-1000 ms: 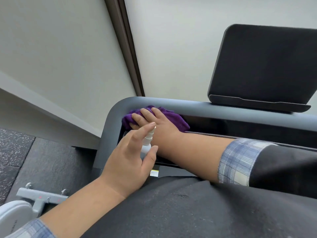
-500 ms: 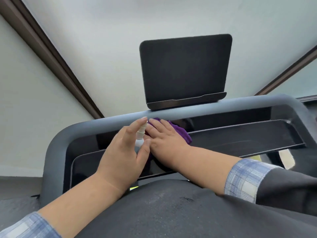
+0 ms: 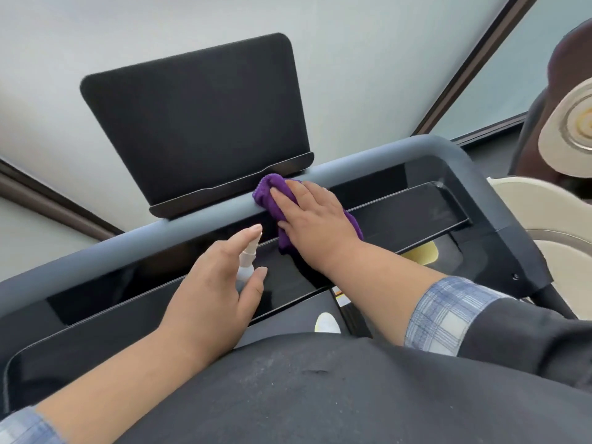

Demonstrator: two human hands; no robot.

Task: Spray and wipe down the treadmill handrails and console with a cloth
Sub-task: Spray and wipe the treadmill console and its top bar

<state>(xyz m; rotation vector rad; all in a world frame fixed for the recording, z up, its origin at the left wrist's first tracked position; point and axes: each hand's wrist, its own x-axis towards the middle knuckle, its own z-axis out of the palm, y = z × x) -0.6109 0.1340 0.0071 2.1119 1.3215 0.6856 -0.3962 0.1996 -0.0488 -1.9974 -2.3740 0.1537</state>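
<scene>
Cloth on the far rail

The right hand [image 3: 312, 219] presses flat, fingers straight, on the purple cloth [image 3: 270, 195] – it lies over the grey rail [image 3: 198, 216], just right of the dark screen [image 3: 198, 120]. The left hand [image 3: 213, 283] grips a small white bottle [image 3: 246, 265] near the glossy console [image 3: 128, 302], forefinger on top

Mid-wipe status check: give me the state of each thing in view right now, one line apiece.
left hand: grips the spray bottle, index finger on the nozzle top
spray bottle: upright, held above the console
right hand: fingers flat, pressing the cloth
purple cloth: bunched against the grey top rail
console panel: dark, glossy
tablet holder: upright, nothing on it
</scene>
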